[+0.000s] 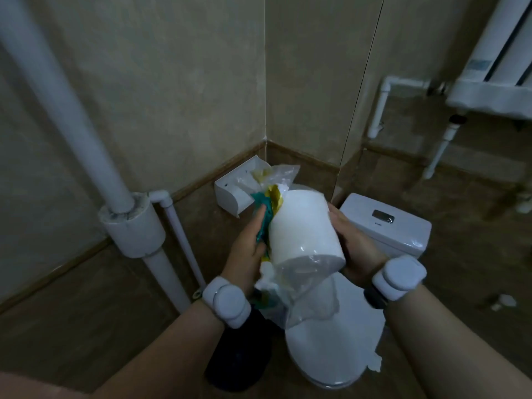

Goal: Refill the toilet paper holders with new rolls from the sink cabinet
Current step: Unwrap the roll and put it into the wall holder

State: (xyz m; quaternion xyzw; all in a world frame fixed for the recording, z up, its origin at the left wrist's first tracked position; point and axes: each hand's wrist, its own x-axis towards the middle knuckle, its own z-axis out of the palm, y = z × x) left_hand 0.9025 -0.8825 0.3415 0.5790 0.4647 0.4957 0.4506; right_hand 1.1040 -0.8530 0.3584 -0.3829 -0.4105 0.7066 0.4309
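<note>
White toilet roll (305, 228), partly sheathed in clear plastic wrapper (299, 286), is held between both hands above the closed toilet lid (331, 349). The left hand (247, 249) grips the wrapper's bunched teal-and-yellow printed end against the roll's left side; the right hand (354, 246) curls round the roll's right side. Just beyond the roll, a white paper holder (230, 194) sits on the wall near the room's corner, its cover lifted. The cistern (397, 234) stands behind the right hand. A thick white pipe (66, 110) runs down the left wall, and a radiator (495, 67) hangs at upper right.
</note>
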